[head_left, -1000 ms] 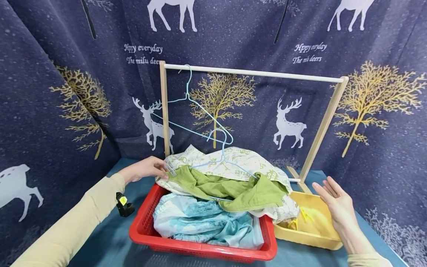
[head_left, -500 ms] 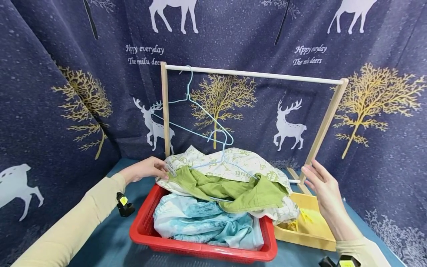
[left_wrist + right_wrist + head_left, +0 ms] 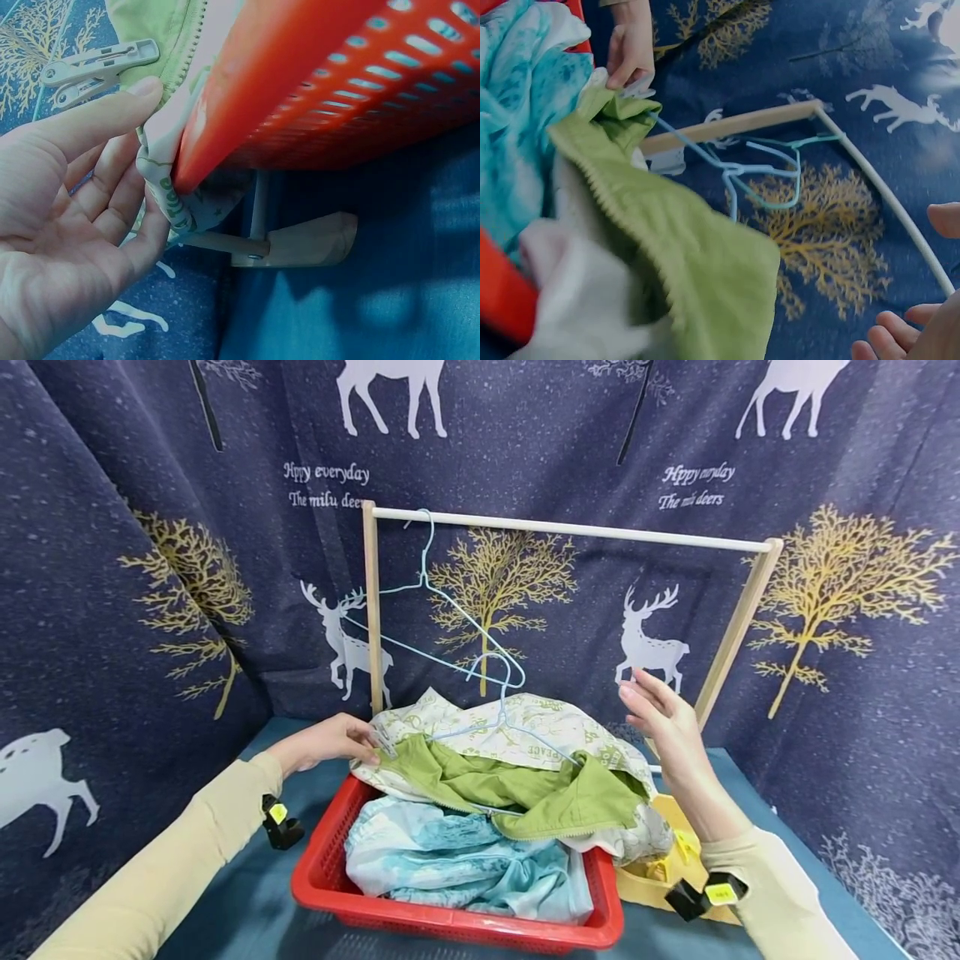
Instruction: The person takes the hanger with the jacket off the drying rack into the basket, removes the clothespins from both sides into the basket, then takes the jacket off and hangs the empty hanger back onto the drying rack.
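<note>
The edge of the green-lined jacket [image 3: 517, 777] is pinched by the left hand [image 3: 330, 745], with the cloth caught between thumb and curled fingers. A grey clothespin [image 3: 101, 69] is seen just beside the left thumb; whether it is clipped to the cloth cannot be told. The right hand [image 3: 671, 727] is held in the air with its fingers spread loosely and slightly bent, and nothing is gripped by them. From the left fingertips the jacket is spread across, its far end lying below the right fingers. Between the two sets of fingers, a blue hanger [image 3: 501, 718] is set inside the jacket, hook upward. Below the left fingers, blue-and-white cloth [image 3: 465, 860] is held in a red basket [image 3: 450, 917].
</note>
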Demonstrator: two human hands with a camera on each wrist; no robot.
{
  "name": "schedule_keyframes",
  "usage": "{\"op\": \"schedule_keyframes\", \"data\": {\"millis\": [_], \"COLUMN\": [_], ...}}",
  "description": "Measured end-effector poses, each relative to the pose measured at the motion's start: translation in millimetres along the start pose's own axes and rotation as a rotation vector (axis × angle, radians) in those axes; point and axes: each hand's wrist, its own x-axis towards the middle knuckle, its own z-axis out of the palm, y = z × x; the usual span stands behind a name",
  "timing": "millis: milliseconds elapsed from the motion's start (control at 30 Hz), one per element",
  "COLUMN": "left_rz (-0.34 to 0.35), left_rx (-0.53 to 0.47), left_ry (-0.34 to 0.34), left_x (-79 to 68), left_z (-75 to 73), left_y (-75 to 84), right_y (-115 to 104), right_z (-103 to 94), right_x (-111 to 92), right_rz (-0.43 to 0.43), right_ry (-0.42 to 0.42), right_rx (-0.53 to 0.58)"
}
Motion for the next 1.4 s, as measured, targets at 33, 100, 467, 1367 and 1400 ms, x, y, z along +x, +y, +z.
{"op": "schedule_keyframes", "data": {"millis": [33,100,467,1367,1400], "left_rz": [-0.004,-0.003,-0.006,0.016,0.019], "left_rx": [-0.003,-0.002,-0.014,-0.016,-0.015], "left_ry": [0.0,0.001,0.001,-0.002,-0.004], "left_x": [-0.2,-0.6,0.8,1.9,2.5], "left_z": [0.2,0.5,0.6,0.3,-0.1], "left_y": [0.2,0.5,-1.7,-4.2,-4.4], "right_y": [-3.0,-8.2,-28.5,-49.8,-50.2], "right_z": [3.8,11.9,56.2,175.2,180.1], "right_x": [1.5,5.0,23.7,41.5,41.8], "right_rz": [-0.005,-0.017,-0.103,-0.279,-0.278], "right_ry": [-0.011,-0.033,-0.089,-0.234,-0.241], "right_rx": [-0.011,-0.023,-0.052,-0.282,-0.286]}}
